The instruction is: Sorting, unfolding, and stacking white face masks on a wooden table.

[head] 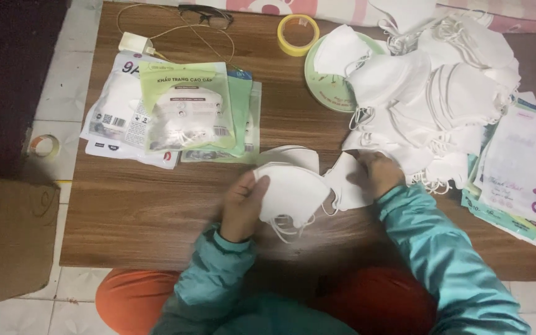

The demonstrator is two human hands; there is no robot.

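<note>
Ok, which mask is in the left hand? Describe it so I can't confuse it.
On the wooden table, look at the near edge, just above the teal sleeves. The left hand grips a folded white mask with ear loops dangling below. Unlike the heaped pile at the right, it is lifted singly.

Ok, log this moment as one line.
left hand: holds folded white mask | right hand: on second mask | mask pile: right | packets: left
</note>
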